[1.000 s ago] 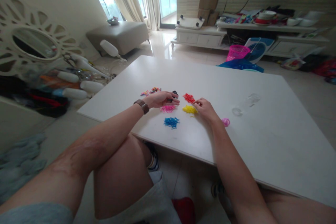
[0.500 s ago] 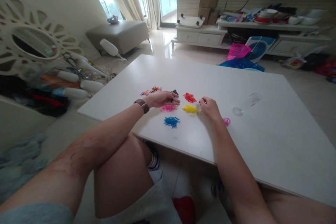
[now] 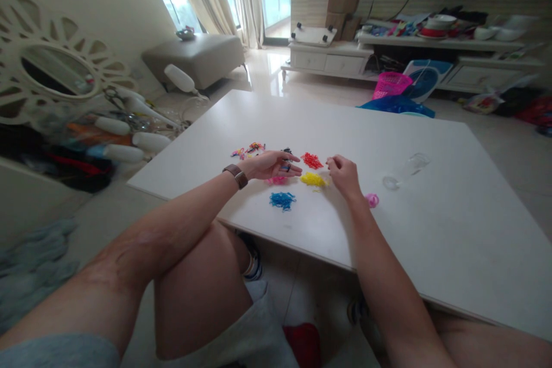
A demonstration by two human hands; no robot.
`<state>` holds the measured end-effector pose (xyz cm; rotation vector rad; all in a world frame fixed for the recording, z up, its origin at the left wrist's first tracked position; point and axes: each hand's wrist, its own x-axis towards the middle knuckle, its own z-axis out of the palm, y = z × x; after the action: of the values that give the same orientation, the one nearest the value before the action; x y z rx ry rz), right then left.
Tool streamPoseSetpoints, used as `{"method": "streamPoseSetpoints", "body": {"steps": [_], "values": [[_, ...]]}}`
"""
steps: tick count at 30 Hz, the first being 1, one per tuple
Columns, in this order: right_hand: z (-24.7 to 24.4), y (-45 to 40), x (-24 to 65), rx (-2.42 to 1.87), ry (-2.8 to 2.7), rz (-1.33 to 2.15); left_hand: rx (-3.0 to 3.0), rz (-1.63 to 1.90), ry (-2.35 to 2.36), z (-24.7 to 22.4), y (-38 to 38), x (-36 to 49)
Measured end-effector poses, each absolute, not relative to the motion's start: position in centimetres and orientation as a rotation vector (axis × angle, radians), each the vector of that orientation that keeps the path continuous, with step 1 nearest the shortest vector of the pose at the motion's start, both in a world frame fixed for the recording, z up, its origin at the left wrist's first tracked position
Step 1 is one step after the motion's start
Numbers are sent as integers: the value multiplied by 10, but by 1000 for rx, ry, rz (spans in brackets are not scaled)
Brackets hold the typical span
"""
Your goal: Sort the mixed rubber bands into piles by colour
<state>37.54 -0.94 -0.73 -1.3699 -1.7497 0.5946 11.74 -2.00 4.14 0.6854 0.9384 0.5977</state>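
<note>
Small rubber bands lie in piles sorted by colour on the white table: red (image 3: 311, 160), yellow (image 3: 313, 179), blue (image 3: 282, 200), pink (image 3: 276, 180) and black (image 3: 287, 152). My left hand (image 3: 273, 165) hovers above the pink and black piles, palm turned up and fingers stretched out. Something small and dark shows on its fingers, perhaps a band or a ring. My right hand (image 3: 342, 172) is just right of the red and yellow piles, thumb and fingertips pinched together. What it pinches is too small to make out.
A mixed-colour pile of bands (image 3: 255, 148) lies beyond my left wrist. On the right of the white table (image 3: 431, 230) are a clear jar on its side (image 3: 416, 165), a clear round lid (image 3: 391, 183) and a pink-purple bundle (image 3: 372, 200) beside my right forearm.
My left hand has shifted slightly right, its fingers reaching nearer the red and yellow piles. My right hand has risen slightly, still pinched.
</note>
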Motion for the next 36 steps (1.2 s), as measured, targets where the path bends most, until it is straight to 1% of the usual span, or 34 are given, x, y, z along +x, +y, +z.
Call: {"method": "streamPoseSetpoints", "body": {"steps": [6, 10, 16, 25, 36], "values": [[-1, -27, 349, -950, -1910, 621, 734, 595, 832, 44, -29, 134], [-6, -30, 339, -793, -2016, 643, 739, 622, 839, 42, -30, 139], [-8, -28, 340, -852, -2027, 632, 717, 621, 881, 41, -30, 140], [-7, -27, 339, -1054, -1887, 571, 829, 664, 1025, 39, -22, 135], [-6, -28, 337, -1020, -1888, 556, 1078, 775, 1160, 34, -19, 133]]}}
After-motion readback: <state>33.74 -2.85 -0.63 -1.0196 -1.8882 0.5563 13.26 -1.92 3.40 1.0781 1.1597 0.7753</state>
